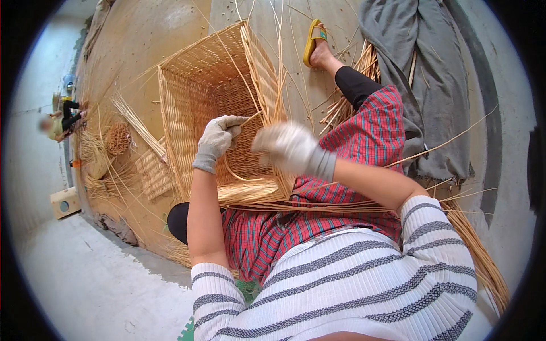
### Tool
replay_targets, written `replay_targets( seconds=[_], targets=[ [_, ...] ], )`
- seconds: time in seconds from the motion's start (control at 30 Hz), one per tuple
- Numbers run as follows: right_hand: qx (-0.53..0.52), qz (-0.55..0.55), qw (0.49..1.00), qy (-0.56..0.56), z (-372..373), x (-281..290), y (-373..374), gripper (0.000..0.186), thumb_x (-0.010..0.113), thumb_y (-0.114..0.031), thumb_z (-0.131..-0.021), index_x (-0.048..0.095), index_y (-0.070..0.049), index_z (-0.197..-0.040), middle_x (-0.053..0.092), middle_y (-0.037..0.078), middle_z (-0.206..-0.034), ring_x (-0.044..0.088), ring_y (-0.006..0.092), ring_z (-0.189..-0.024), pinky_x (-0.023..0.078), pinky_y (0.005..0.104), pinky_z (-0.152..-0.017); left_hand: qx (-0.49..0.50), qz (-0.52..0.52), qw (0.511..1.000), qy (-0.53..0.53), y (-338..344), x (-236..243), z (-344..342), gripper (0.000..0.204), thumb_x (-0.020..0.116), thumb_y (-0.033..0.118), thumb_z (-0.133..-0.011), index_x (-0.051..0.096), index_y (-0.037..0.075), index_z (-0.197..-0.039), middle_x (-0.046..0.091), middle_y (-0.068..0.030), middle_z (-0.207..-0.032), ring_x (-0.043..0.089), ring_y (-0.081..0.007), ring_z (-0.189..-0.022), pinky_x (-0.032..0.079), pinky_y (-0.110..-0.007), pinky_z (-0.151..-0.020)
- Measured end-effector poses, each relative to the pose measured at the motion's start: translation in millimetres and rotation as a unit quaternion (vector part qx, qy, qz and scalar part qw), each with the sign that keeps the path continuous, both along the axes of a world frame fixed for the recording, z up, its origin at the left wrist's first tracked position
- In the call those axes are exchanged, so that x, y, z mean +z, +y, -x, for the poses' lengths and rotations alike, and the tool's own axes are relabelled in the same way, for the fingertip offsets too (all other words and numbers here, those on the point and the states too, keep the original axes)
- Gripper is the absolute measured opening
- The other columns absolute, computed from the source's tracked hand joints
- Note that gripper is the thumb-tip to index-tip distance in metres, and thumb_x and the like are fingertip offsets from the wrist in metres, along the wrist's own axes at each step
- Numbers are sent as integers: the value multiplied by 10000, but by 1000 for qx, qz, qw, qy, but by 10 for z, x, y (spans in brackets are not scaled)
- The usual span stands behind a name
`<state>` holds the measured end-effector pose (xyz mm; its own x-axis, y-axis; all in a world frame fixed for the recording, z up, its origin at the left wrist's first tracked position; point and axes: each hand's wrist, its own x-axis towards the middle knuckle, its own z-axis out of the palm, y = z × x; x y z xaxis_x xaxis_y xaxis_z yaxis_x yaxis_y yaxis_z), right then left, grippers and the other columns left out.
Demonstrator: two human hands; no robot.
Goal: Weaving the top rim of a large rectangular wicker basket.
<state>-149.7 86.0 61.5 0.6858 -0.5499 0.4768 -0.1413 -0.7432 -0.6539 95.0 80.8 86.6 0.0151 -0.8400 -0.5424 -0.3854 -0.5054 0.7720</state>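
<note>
A square woven wicker basket [187, 119] stands open before me, its inside facing up, with loose canes along its right side and near edge. My left hand [219, 136], in a pale knit glove, pinches a thin cane strand [250, 118] over the basket's interior. My right hand [284, 146], also gloved, is smeared by motion at the basket's right side, so its fingers are unclear. Long canes [341, 206] lie across the red checked cloth [367, 131] on my lap.
Cane bundles [139, 125], a woven panel [153, 176] and tangled strands lie left. A grey cloth [443, 102] and more canes [475, 250] are at right. My slippered foot [318, 45] reaches forward. A person [60, 122] sits far left, near a pale box [63, 202].
</note>
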Motion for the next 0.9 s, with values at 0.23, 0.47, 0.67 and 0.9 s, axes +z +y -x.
replay_targets(
  seconds=[0.23,0.47,0.67,0.9],
  targets=[
    [-72,106,987,100,338,-323,-754,722,817,-517,-666,632,-168,-1271,620,61,-1290,520,325,-1286,418,470,-1058,-39,-68,996,50,-80,39,15,249,605,-22,-945,713,39,-1161,607,14,-808,520,-89,-654,469,-256,-572],
    [-48,76,986,142,261,-232,-846,666,847,-468,-639,660,-137,-1185,662,67,-1190,564,308,-1216,465,439,-1023,-80,-81,988,102,-76,-146,-131,221,592,-9,-963,714,26,-1145,620,4,-821,535,-89,-663,503,-257,-608],
    [-83,31,995,53,244,-381,-723,606,864,-399,-622,681,-129,-1132,673,107,-1128,616,309,-1131,474,397,-979,48,-66,985,150,-27,-129,-47,193,561,7,-991,696,-16,-1126,647,-59,-881,572,-93,-686,534,-233,-591],
    [-63,7,992,109,273,-177,-784,581,867,-403,-607,698,-126,-1090,689,84,-1102,631,271,-1113,473,408,-967,70,-53,985,148,-38,-70,-71,193,584,11,-983,685,-37,-1141,677,-101,-894,595,-105,-689,545,-243,-585]
  ],
)
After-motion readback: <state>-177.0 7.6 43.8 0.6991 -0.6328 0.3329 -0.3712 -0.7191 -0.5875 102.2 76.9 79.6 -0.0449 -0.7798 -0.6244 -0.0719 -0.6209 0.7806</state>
